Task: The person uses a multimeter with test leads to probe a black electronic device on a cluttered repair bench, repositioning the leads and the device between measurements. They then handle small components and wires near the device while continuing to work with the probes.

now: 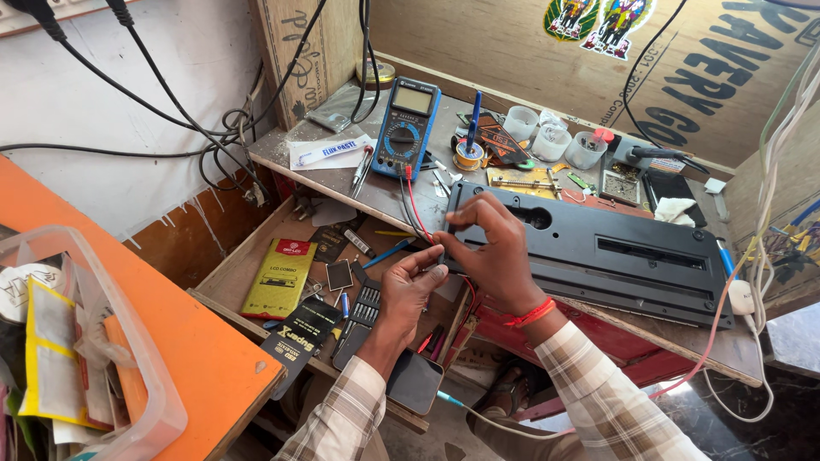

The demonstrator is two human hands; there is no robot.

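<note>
Both hands meet at the frame's centre: the right hand grips the left end of a long black panel lying across the surface, while the left hand pinches something small against that edge, too small to identify. Above them sits a blue meter with red and black leads

We see a blue digital multimeter, a solder spool, clear plastic cups on the bench, and a yellow packet in the open drawer.
</note>
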